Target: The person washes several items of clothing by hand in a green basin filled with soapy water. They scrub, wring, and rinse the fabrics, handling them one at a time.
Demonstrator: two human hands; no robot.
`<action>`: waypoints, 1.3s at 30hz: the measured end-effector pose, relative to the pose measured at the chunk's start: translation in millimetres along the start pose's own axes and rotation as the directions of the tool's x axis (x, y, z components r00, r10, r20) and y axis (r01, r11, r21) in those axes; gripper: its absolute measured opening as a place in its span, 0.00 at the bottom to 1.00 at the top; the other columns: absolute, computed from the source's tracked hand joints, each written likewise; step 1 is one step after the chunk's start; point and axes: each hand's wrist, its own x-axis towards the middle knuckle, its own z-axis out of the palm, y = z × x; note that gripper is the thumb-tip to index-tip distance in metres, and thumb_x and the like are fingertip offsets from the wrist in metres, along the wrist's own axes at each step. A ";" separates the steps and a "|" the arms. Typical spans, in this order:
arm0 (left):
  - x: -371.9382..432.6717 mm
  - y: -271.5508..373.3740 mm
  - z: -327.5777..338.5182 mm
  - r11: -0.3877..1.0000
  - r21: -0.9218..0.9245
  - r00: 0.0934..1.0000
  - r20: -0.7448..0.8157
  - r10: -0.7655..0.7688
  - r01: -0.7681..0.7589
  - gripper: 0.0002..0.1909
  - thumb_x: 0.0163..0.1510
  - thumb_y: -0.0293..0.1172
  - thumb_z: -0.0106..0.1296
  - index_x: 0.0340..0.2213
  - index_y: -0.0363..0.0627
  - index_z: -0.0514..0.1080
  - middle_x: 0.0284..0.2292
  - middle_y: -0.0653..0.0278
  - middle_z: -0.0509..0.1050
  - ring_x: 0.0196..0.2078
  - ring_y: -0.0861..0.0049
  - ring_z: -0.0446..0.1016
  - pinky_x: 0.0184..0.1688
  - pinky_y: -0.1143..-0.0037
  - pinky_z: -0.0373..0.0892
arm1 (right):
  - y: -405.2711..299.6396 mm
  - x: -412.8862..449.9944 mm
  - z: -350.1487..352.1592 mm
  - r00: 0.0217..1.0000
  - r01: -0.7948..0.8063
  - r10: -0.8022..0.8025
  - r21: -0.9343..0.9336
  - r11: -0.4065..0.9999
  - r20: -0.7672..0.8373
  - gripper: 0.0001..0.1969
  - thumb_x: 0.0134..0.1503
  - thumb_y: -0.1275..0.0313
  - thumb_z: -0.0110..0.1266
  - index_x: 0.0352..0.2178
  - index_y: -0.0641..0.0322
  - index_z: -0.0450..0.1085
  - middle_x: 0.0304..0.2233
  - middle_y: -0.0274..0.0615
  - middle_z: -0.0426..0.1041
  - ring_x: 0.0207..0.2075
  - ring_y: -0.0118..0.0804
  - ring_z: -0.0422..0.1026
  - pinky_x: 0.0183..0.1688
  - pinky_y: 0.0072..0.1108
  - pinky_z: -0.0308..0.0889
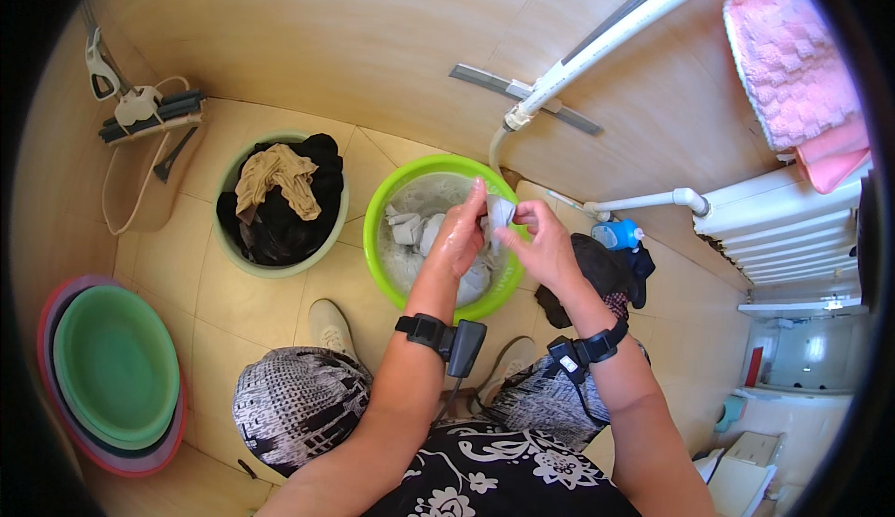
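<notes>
A lime-green plastic basin (375, 251) stands on the floor before me, with soapy water and wet whitish cloth (405, 227) in it. Over its right half I hold up part of a pale grey-white cloth (500, 213) between both hands. My left hand (461, 230) is wet and grips the cloth from the left, its thumb pointing up. My right hand (538, 237) pinches the cloth's right edge between thumb and fingers. Whether the held part joins the cloth in the water is hidden behind my hands.
Left of the basin stands a pale green tub (280, 270) of dark clothes with a tan garment (276, 178) on top. Nested basins (115, 363) lie far left, below a mop bucket (140, 188). Dark clothes (598, 265) and a blue bottle (615, 234) lie right, near a white radiator (783, 223).
</notes>
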 end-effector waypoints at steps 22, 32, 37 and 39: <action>18.1 -11.6 -5.9 0.971 0.096 0.969 0.144 0.203 -0.218 0.09 0.49 0.32 0.57 0.32 0.44 0.71 0.26 0.71 0.72 0.27 0.88 0.67 0.27 0.85 0.64 | 14.1 13.5 -18.0 0.970 -0.209 0.219 0.821 0.531 0.106 0.08 0.59 0.67 0.45 0.35 0.59 0.65 0.33 0.35 0.69 0.37 0.25 0.68 0.41 0.19 0.64; 16.8 -17.7 -2.6 0.970 0.239 0.987 0.158 0.012 -0.050 0.09 0.50 0.32 0.54 0.33 0.43 0.72 0.28 0.71 0.73 0.29 0.86 0.69 0.33 0.82 0.66 | 8.6 18.1 -21.0 0.970 -0.209 0.207 0.882 0.423 0.130 0.07 0.60 0.69 0.44 0.36 0.61 0.64 0.34 0.34 0.69 0.37 0.24 0.68 0.41 0.20 0.64; 11.0 -8.0 10.9 0.995 -0.016 0.976 0.195 0.102 -0.101 0.06 0.49 0.27 0.54 0.32 0.44 0.71 0.29 0.71 0.73 0.31 0.85 0.70 0.37 0.81 0.66 | 2.2 15.6 -27.4 0.963 -0.110 0.268 0.899 0.424 -0.009 0.05 0.59 0.70 0.46 0.33 0.60 0.66 0.32 0.32 0.69 0.36 0.22 0.68 0.40 0.18 0.64; 13.9 -7.5 3.2 0.995 -0.002 0.975 0.199 0.095 -0.096 0.05 0.50 0.29 0.54 0.31 0.45 0.71 0.27 0.73 0.72 0.29 0.86 0.69 0.35 0.82 0.65 | 2.9 17.0 -30.1 0.963 -0.117 0.271 0.902 0.416 0.000 0.05 0.59 0.70 0.46 0.33 0.60 0.66 0.32 0.32 0.69 0.35 0.22 0.68 0.39 0.18 0.64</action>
